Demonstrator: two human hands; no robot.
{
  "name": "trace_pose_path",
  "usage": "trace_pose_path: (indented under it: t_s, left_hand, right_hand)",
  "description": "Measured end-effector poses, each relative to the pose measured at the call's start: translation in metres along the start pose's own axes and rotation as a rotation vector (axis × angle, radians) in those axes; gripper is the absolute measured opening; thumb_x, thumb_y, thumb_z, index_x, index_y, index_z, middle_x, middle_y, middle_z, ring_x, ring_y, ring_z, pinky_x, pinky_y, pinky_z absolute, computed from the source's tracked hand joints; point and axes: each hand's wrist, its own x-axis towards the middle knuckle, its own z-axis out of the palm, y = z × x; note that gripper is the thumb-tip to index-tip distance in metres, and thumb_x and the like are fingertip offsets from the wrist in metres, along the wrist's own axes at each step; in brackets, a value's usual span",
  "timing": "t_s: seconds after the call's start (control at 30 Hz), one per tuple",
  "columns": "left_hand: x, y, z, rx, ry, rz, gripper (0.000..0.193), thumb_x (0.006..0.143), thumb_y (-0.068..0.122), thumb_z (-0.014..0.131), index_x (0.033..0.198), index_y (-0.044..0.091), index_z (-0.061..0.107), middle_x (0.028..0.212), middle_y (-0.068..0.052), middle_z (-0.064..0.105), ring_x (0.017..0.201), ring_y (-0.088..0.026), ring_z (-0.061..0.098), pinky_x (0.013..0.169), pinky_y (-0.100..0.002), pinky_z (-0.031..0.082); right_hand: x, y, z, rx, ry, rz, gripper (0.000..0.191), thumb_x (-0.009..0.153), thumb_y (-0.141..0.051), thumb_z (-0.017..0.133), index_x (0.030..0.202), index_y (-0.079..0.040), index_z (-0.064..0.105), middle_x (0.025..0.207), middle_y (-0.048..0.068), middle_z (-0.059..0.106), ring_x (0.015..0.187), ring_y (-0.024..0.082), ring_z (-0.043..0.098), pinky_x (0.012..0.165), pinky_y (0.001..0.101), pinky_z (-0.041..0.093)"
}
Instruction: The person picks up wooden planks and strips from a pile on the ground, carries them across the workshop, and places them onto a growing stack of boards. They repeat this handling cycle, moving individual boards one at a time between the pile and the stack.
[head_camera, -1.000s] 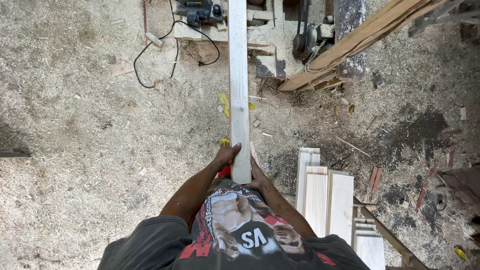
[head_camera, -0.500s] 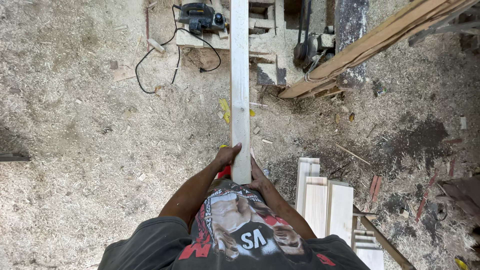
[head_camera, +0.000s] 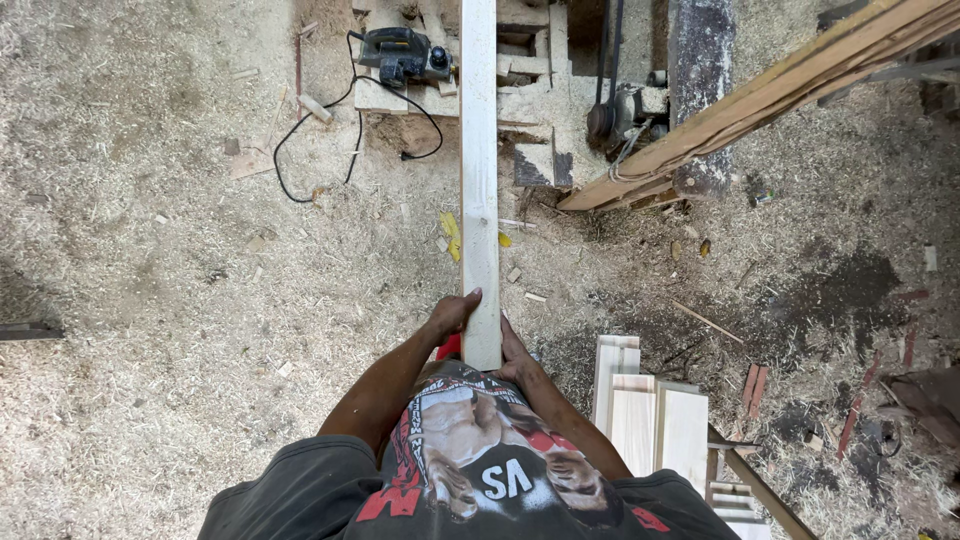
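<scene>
Head view: left hand is gripping the near end of a long pale plank, fingers curling over its left edge. Right hand is pressing flat on its right side, fingers together. The plank is running away from the fingers over the sawdust floor. Electric planer is lying far beyond the fingertips; stacked boards are sitting right of the right hand.
</scene>
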Motion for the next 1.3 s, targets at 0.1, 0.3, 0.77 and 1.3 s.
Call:
trace_pose_path:
  t_s: [0.1, 0.3, 0.77, 1.3]
  left_hand:
    - [0.005, 0.004, -0.002, 0.005, -0.006, -0.004, 0.064, 0.090, 0.059, 0.067, 0.106, -0.002, 0.072, 0.094, -0.011, 0.072, 0.077, -0.021, 0.060, 0.066, -0.035, 0.050]
    - [0.015, 0.008, -0.006, -0.006, -0.029, 0.004, 0.062, 0.090, 0.059, 0.065, 0.111, 0.001, 0.069, 0.095, -0.009, 0.073, 0.078, -0.018, 0.064, 0.068, -0.034, 0.052]
    - [0.022, 0.039, -0.015, 0.022, -0.010, 0.000, 0.060, 0.092, 0.059, 0.066, 0.093, -0.001, 0.071, 0.076, -0.006, 0.064, 0.060, -0.015, 0.052, 0.056, -0.032, 0.046]
    - [0.045, 0.065, -0.023, 0.003, -0.014, 0.015, 0.065, 0.091, 0.058, 0.067, 0.109, -0.004, 0.070, 0.100, -0.013, 0.074, 0.086, -0.024, 0.066, 0.076, -0.040, 0.054]
  right_hand:
    - [0.003, -0.005, 0.003, 0.012, 0.012, 0.022, 0.086, 0.080, -0.084, 0.057, 0.128, -0.015, 0.070, 0.116, 0.011, 0.074, 0.098, 0.031, 0.075, 0.075, 0.0582, 0.063]
    - [0.007, -0.012, 0.009, 0.043, -0.013, 0.017, 0.086, 0.080, -0.084, 0.057, 0.125, -0.012, 0.071, 0.113, 0.013, 0.075, 0.094, 0.031, 0.075, 0.074, 0.0567, 0.064]
    - [0.017, -0.035, 0.027, 0.051, 0.059, -0.057, 0.082, 0.082, -0.081, 0.058, 0.130, -0.016, 0.070, 0.121, 0.012, 0.073, 0.106, 0.032, 0.072, 0.089, 0.0602, 0.060]
    - [0.026, -0.067, 0.040, 0.086, 0.096, -0.001, 0.082, 0.080, -0.081, 0.061, 0.127, -0.014, 0.071, 0.118, 0.013, 0.074, 0.102, 0.032, 0.073, 0.079, 0.0596, 0.062]
